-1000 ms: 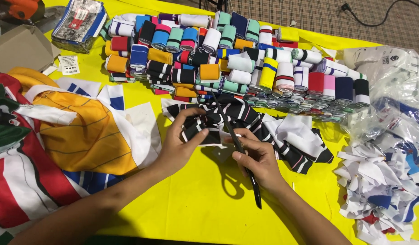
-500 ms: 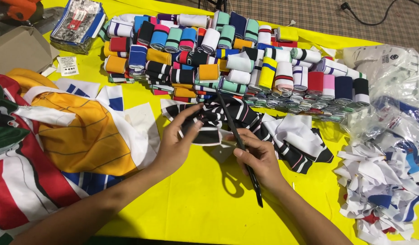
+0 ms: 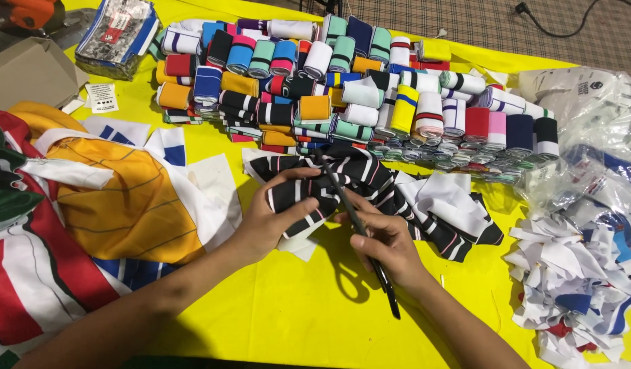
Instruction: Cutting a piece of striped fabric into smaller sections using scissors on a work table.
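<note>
On yellow table [image 3: 295, 321], left hand [image 3: 271, 219] gripping striped cloth [image 3: 370, 174], right hand [image 3: 387, 239] scissors [image 3: 360, 229]

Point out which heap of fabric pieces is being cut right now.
The black striped fabric pile at centre: the left hand grips it and the right hand works scissors into it. The white scrap heap lies untouched.

Bare yellow tabletop [image 3: 295, 307] lies open near the table's front edge, between the forearms. Far side blocked by stacked fabric rolls [image 3: 343, 82]. Left flank covered by spread jerseys [image 3: 104, 205]; right flank by scrap heap [image 3: 575, 287] and plastic bags [image 3: 589, 116]. Striped black fabric [image 3: 370, 181] fills the centre.
</note>
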